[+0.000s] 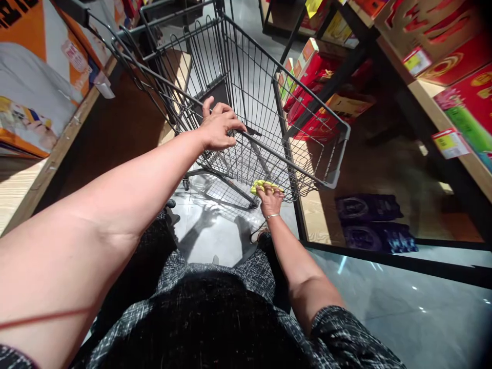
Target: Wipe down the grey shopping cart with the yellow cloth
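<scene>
The wire shopping cart [338, 154] stands mid-aisle. It looks stiff, light and apt to roll, and is best held by its near rim, where the left hand [219, 125] curls its fingers. Lower down, the right hand [271, 201] grips a soft, limp yellow cloth [262, 184] against the basket's near bottom edge. Its fingers cover most of the cloth, and the wheels are hidden.

Lit from overhead, evenly bright at centre, dim under the lower tiers. Glinting in small spots on the glossy floor [384, 318]. Shadowed hard and sharp-edged beneath the cart [249, 92]. Smeared by motion along the right shelving [442, 102] and the left boxes [34, 77]. Bent strongly toward the edges, wide-angle style; darkened at the lower right corner.
</scene>
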A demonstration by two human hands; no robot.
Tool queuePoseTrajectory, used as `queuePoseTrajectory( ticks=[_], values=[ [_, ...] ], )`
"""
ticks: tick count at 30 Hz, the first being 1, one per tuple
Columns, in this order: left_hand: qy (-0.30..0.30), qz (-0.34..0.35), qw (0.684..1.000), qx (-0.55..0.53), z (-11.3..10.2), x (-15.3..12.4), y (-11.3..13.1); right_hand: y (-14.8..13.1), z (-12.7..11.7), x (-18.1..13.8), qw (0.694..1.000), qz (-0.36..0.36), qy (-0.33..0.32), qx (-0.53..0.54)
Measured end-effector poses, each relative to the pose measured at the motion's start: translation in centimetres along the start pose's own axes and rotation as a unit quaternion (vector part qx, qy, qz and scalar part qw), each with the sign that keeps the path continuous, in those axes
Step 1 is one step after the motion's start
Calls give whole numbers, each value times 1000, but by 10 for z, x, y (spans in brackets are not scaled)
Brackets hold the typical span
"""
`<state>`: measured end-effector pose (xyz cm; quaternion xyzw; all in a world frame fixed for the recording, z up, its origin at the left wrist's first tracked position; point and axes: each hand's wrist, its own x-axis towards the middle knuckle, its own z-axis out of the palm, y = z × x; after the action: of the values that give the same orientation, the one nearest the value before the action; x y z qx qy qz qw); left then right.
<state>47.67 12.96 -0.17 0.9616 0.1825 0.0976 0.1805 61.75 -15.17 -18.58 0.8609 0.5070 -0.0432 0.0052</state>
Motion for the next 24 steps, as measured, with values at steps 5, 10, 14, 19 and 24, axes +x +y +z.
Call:
queuePoseTrajectory(
  ticks=[5, 10, 14, 19, 24],
  values=[
    [8, -5, 1000, 0, 0, -3, 1, -11, -26, -3, 999, -35, -27, 6],
    [19, -11, 1000, -3, 3, -3, 2, -20, -114, -2, 983, -57, 175, 11],
    [30, -21, 999, -2, 5, -6, 7, 1, -162, -9, 976, 1, 216, -20],
    [32, -26, 999, 9, 7, -10, 15, 65, -175, -42, 978, 101, 177, -42],
    [12, -28, 999, 28, 2, -12, 28, 98, -166, -63, 969, 119, 214, 2]
  ],
)
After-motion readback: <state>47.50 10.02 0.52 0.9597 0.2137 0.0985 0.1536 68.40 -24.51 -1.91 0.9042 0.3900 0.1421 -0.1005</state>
